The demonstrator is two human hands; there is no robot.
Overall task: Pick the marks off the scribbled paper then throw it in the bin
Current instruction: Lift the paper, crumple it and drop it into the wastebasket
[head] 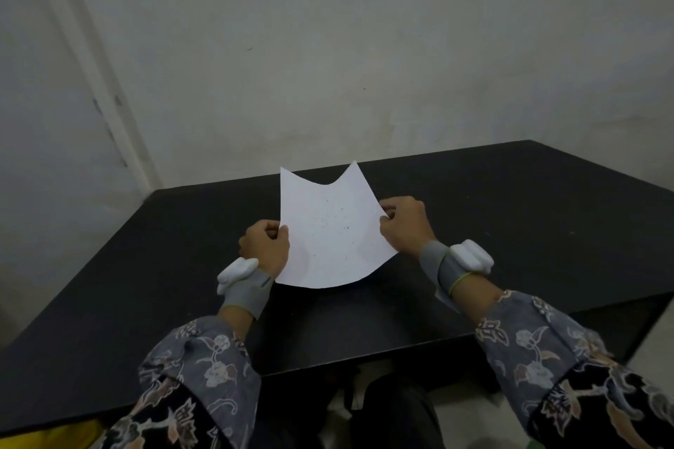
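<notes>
Two hands lift the paper [330, 230] above the table [510, 200]: our left hand [264, 246] and right hand [403, 220] pinch its opposite side edges, bowing it, probably to cradle faint specks midsheet. No bin shows.
</notes>
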